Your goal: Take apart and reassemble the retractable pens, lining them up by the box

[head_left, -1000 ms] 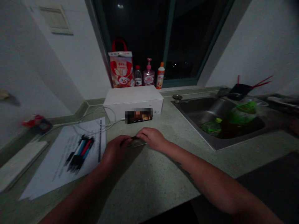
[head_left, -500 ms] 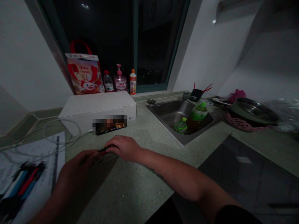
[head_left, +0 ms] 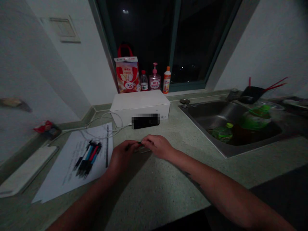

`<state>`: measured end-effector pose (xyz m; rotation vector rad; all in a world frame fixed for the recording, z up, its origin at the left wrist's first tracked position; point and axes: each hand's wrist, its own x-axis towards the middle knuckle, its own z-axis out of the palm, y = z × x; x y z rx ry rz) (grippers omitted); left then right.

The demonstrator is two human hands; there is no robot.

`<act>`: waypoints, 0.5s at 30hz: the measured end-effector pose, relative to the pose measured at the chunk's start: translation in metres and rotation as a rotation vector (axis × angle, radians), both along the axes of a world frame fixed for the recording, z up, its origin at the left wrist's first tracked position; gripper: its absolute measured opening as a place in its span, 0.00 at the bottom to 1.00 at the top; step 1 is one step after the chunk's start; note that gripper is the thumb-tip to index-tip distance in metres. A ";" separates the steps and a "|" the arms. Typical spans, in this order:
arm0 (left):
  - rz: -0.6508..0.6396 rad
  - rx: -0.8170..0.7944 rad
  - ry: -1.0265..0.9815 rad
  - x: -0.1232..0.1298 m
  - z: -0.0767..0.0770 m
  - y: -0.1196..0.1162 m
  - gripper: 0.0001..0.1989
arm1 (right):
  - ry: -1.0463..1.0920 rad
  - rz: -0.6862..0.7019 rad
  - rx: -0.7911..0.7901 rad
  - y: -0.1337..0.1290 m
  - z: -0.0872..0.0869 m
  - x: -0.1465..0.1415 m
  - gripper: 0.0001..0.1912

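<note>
Over the countertop in front of me, my left hand point(head_left: 125, 151) and my right hand point(head_left: 157, 146) meet at a slim dark pen point(head_left: 139, 142). The fingers of both are closed on it, one hand at each end, and cover most of its length. A touch of red shows near its middle. Below the fingers a thin pale strip, too dim to name, can be seen. To the left, several pens point(head_left: 89, 157), black, blue and red, lie in a bunch on printed paper sheets point(head_left: 64, 160). Just beyond my hands a phone point(head_left: 146, 122) leans against a white box point(head_left: 141, 101).
A white cable point(head_left: 115, 130) loops over the paper. On the right is a steel sink point(head_left: 204, 134) with green-labelled bottles point(head_left: 222, 133) in it. A bag point(head_left: 127, 75), a pink pump bottle point(head_left: 154, 80) and an orange-capped bottle point(head_left: 166, 80) stand by the window. A flat white object point(head_left: 29, 170) lies far left.
The view has swung left, so the scene sits further right and more of the left wall and paper shows. Both hands still hold the pen.
</note>
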<state>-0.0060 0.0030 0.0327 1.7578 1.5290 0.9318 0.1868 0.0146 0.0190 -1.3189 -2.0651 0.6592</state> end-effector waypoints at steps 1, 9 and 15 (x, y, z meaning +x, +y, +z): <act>0.004 0.004 -0.003 0.000 -0.001 -0.001 0.14 | -0.030 -0.003 -0.020 0.000 -0.001 0.000 0.15; -0.011 0.015 -0.013 -0.001 -0.002 -0.001 0.15 | -0.009 0.042 -0.012 -0.001 0.000 -0.002 0.11; 0.005 0.015 0.049 -0.002 -0.001 0.001 0.14 | -0.042 0.071 0.082 0.002 0.001 -0.002 0.11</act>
